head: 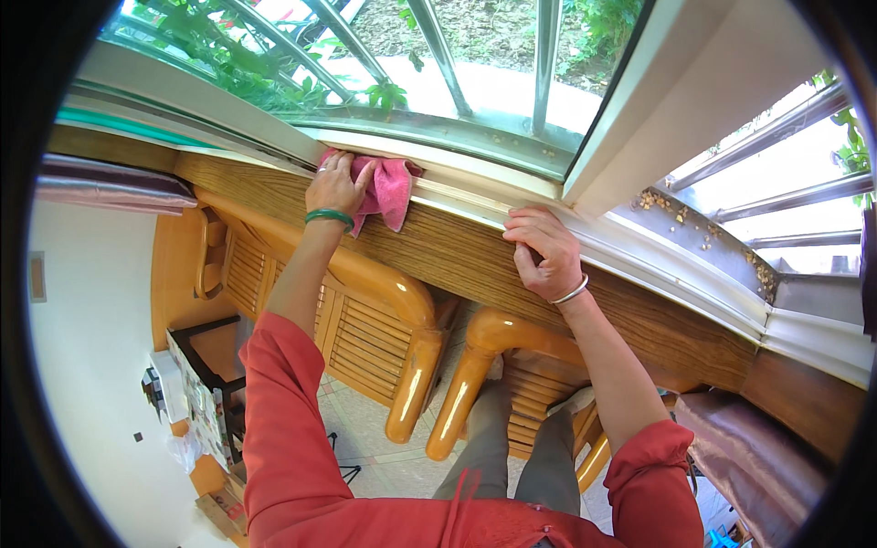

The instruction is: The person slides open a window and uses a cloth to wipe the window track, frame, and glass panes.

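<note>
My left hand (pixel 338 183) presses a pink cloth (pixel 390 195) against the white window track (pixel 466 203), with the thumb and fingers spread over its upper part. One corner of the cloth hangs over the wood-grain sill (pixel 438 241). To the right, my right hand (pixel 547 250) rests its loosely curled fingers on the edge of the track and holds nothing visible. Its thumb stands apart from the fingers. A sliding window pane (pixel 493 147) in a white frame stands just beyond both hands.
Metal bars (pixel 438 58) run outside the glass, and dry debris (pixel 654 201) lies on the outer ledge. Below are a slatted wooden bench (pixel 366 342) and a wooden chair (pixel 527 390) under my feet. Purple curtains (pixel 747 452) hang at both sides.
</note>
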Demonstrator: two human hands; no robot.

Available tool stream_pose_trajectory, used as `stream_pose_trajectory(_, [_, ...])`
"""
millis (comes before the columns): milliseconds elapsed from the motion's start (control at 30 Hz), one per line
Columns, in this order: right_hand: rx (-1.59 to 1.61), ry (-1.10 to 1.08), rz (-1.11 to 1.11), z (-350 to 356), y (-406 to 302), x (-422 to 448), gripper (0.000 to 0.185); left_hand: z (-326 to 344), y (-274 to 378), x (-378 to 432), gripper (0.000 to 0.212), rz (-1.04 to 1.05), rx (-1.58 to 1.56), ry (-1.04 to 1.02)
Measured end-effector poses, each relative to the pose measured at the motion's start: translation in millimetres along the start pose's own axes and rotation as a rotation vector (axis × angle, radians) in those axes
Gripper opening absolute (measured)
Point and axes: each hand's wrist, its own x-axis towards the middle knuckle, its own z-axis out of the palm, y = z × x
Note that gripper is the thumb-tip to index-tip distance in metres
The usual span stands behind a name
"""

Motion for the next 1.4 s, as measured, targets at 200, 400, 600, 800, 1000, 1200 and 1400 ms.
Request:
stream_pose_trajectory(200, [0.001,-0.001,0.002,0,0,-1,0.017,10,-21,1,0.028,0.003,-0.043,0.09])
stream_pose_trajectory(400, [-0.002,0.025,0.02,2,-1,-2,0.015,19,-20,9,0.02,-0.171,0.055,0.11])
stream_pose_trajectory(600, [-0.001,0.022,0.034,3,-3,-2,0.014,2,-19,-6,0.035,-0.186,-0.053,-0.037])
stream_pose_trajectory(800, [-0.007,0.016,0.038,0,-3,-1,0.013,-23,-13,-46,0.022,-0.071,-0.233,-0.003])
stream_pose_trajectory(1000, [0.001,0.03,0.033,3,-7,-1,0.013,-24,-54,-108,0.022,-0.606,-0.938,0.012])
stream_pose_trajectory(1200, [-0.023,0.03,0.022,5,-4,-1,0.014,-33,-65,-76,0.03,-0.586,-0.726,0.346])
stream_pose_trajectory(1400, [-0.042,0.007,0.017,5,-5,-2,0.014,-17,-20,-18,0.029,-0.013,-0.188,0.306])
